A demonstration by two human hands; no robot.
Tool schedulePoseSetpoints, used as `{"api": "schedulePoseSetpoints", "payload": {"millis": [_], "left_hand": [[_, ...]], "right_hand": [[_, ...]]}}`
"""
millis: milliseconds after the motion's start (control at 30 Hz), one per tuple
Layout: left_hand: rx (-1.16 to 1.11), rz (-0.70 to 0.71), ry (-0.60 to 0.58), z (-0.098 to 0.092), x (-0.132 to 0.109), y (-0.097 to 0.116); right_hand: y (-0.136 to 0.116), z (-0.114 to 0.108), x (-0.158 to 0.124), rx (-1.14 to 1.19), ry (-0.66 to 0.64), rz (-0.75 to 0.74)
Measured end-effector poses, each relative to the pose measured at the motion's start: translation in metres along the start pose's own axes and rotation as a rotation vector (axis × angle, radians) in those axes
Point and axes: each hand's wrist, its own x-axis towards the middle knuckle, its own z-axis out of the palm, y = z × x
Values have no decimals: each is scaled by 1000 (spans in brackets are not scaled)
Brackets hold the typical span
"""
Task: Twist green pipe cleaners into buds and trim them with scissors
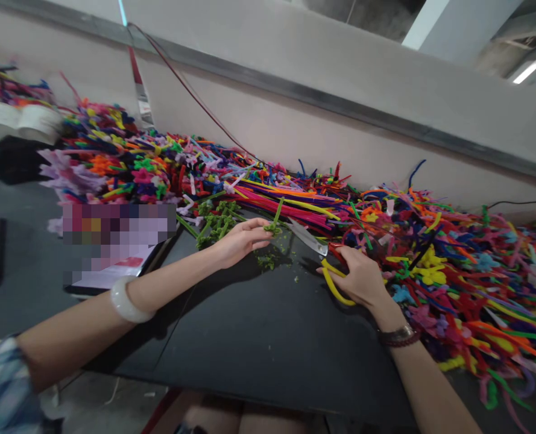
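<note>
Between the fingertips of my left hand (245,242) is a green pipe cleaner (280,212), its stem pointing up and its lower end bunched. My right hand (360,277) grips a pair of scissors (310,239) with red and yellow handles. Their blades point left toward the green piece, apart from my left fingers. Green fuzz clippings (268,261) lie on the dark table (268,343) below. Behind my left hand sits a cluster of twisted green pipe cleaner pieces (220,220).
A long heap of multicoloured pipe cleaners (476,271) runs along the wall, with straight stems (290,205) in its middle. To the left lies a tablet-like device (118,265), partly blurred out. White cups (39,123) stand at the far left. A cable (195,99) hangs down the wall.
</note>
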Motion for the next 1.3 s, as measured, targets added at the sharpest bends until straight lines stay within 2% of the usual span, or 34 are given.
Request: {"api": "schedulePoseSetpoints", "payload": {"millis": [233, 533, 1300], "left_hand": [[-69, 14, 23, 0, 2, -2], [-39, 9, 16, 0, 1, -1], [1, 20, 30, 1, 1, -1]], "right_hand": [[1, 2, -2, 83, -53, -98], [0, 1, -2, 115, -114, -110], [0, 0, -3, 139, -158, -117]]}}
